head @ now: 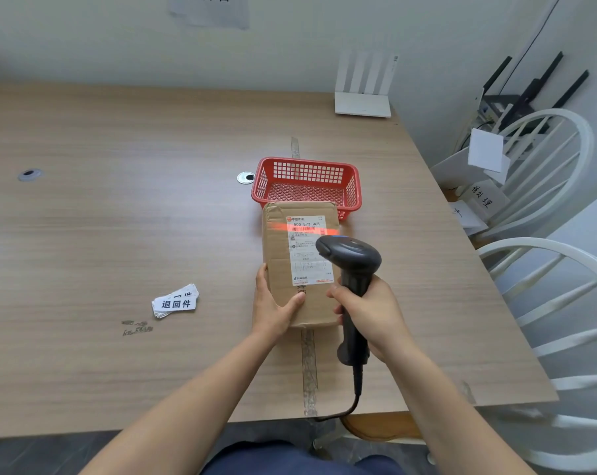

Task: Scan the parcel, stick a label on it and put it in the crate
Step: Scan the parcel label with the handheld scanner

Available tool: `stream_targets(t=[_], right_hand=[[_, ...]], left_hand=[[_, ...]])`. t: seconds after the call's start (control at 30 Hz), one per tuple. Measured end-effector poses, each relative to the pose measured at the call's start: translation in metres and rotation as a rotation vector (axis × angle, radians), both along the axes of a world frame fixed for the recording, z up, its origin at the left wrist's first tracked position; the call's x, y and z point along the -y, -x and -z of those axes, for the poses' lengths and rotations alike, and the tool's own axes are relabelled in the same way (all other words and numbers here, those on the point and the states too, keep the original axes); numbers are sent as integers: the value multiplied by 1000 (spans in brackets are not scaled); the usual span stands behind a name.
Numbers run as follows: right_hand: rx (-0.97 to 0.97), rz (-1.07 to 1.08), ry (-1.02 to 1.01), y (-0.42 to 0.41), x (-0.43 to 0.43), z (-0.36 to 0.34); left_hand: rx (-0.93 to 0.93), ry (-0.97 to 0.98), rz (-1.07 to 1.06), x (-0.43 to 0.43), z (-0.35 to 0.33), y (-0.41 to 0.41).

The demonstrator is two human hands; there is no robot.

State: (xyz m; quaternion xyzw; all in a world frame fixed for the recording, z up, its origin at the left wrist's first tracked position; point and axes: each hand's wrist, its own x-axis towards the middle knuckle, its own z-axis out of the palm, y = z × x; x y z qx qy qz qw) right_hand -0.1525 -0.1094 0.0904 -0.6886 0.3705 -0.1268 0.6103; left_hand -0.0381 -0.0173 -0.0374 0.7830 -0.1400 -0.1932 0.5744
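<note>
The left hand [273,308] grips the near end of the parcel [299,265], just before the red crate [307,185]. The right hand [369,313] clamps the scanner [350,269], its red beam crossing the barcode.

A brown rectangular cardboard parcel [299,265] is held at its near left corner by the left hand [273,308], thumb laid on top. A dark grey handheld barcode scanner [352,279] is gripped by the right hand [367,311] above the parcel's right side. A red beam is cast across the barcode of the white printed shipping label [307,250]. Just beyond the parcel, an empty red plastic mesh crate [307,185] stands on the pale wood-grain tabletop [119,217]. A small stack of white printed stickers [175,301] lies to the left, well apart.
</note>
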Motion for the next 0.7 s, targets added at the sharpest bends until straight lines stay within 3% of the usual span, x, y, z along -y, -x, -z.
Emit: stream_targets(t=[0.37, 0.7], right_hand=[[-31, -19, 109, 0, 4, 0], [12, -7, 60, 3, 7, 0]], left_hand=[[4, -12, 6, 1, 0, 0], [-11, -62, 41, 2, -2, -3]])
